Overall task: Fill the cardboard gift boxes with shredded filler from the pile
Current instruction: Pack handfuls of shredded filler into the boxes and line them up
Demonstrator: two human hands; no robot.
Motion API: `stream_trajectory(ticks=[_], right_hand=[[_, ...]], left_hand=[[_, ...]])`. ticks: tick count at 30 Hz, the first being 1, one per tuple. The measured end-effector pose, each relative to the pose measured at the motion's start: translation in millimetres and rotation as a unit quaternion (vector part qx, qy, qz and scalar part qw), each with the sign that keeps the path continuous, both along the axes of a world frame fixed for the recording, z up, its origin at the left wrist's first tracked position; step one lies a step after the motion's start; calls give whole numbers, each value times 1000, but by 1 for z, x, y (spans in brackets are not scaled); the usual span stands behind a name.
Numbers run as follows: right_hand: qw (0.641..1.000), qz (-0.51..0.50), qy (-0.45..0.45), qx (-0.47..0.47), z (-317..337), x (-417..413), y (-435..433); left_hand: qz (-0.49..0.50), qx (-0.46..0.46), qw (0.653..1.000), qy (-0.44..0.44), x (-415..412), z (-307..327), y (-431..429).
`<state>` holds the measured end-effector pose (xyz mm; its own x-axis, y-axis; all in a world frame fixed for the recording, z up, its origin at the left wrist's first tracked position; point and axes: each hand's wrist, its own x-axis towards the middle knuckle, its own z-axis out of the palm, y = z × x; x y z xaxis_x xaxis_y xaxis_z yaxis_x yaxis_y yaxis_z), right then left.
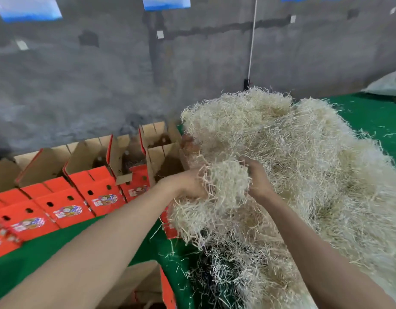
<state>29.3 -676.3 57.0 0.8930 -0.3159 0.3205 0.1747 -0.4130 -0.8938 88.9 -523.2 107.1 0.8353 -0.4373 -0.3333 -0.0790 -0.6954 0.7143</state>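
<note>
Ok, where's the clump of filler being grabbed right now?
In the head view, the clump of filler sits just right of centre, gripped between the left hand and right hand, at the pile's left edge, beside the open boxes.

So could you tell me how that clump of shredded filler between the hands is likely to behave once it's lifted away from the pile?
The clump of filler will probably feel light and springy, being thin loose strands. Strands run on into the pile, so it may drag extra along. Loose strands hang below the left hand and right hand, so some will likely shed.
</note>
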Motion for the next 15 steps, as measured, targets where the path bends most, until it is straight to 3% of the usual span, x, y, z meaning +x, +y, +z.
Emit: stream_trajectory(ticks=[2, 4, 6, 8, 10, 12, 15], right_hand=[[996, -2, 41, -83, -6, -2, -5], [974, -29, 96, -202, -18, -5, -19], [933, -80, 201, -289, -30, -16, -41], [899, -137, 283, -306, -38, -28, -59], [885, -157, 307, -312, -35, -34, -63], [901, -164, 268, -301, -19, -32, -48], [947, -158, 44, -277, 22, -28, 4]], left_hand=[[6, 11, 993, -114, 13, -24, 4], [76, -58, 974, -206, 16, -22, 16], [185, -206, 933, -228, 24, -15, 33], [268, -279, 887, -253, 23, 3, 56], [321, -288, 857, -280, 25, 15, 81], [352, -286, 857, -246, 24, 25, 105], [362, -291, 871, -160, 4, 42, 134]])
